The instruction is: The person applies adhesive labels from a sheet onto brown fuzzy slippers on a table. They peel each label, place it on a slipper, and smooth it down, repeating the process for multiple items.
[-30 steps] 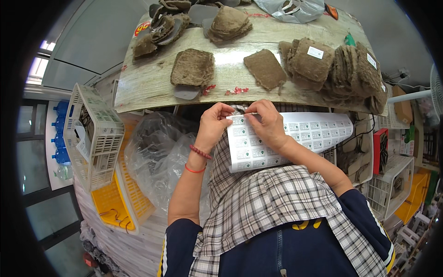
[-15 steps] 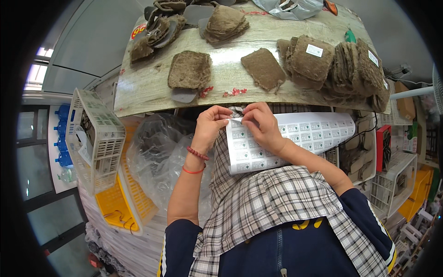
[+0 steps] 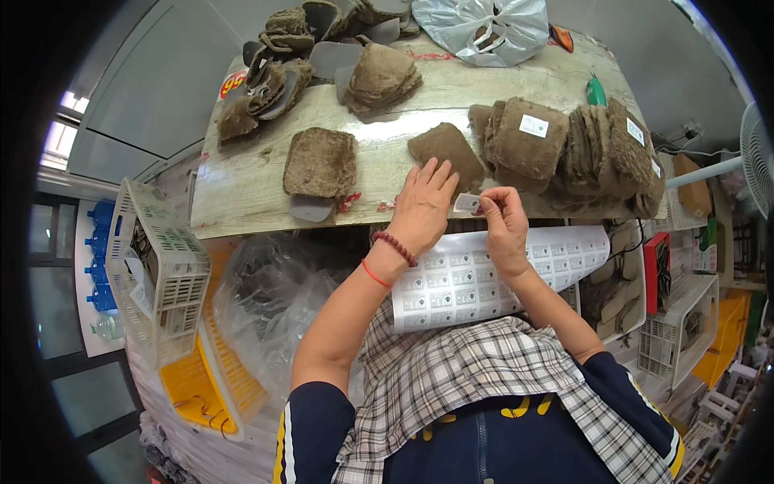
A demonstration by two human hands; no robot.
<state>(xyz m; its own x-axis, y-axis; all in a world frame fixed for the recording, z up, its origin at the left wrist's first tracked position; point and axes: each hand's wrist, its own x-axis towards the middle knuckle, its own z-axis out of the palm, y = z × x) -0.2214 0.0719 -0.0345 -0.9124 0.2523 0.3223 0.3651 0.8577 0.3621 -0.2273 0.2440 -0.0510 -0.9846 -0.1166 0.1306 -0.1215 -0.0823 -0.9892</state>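
My left hand [image 3: 422, 207] lies with its fingers stretched over the near left part of a brown fuzzy pad [image 3: 448, 153] on the table. Just right of it, my right hand [image 3: 505, 228] pinches a small white sticker [image 3: 467, 202] between thumb and finger, close to the pad's near edge. Below the hands, a large sheet of printed stickers [image 3: 451, 298] rests across my lap. Farther right, a stack of similar pads [image 3: 524, 149] carries a white sticker on its top one.
More pads lie at the left [image 3: 320, 165] and back of the table [image 3: 379, 77]. A silvery plastic bag [image 3: 484, 32] sits at the far edge. Clear plastic [image 3: 270, 298] bulges beneath the table, between a white crate [image 3: 173, 274] and my lap.
My left hand has gone from the sticker sheet onto the pad. My right hand has come away from the sheet with one sticker. The view has tilted, showing more of the table's far side.
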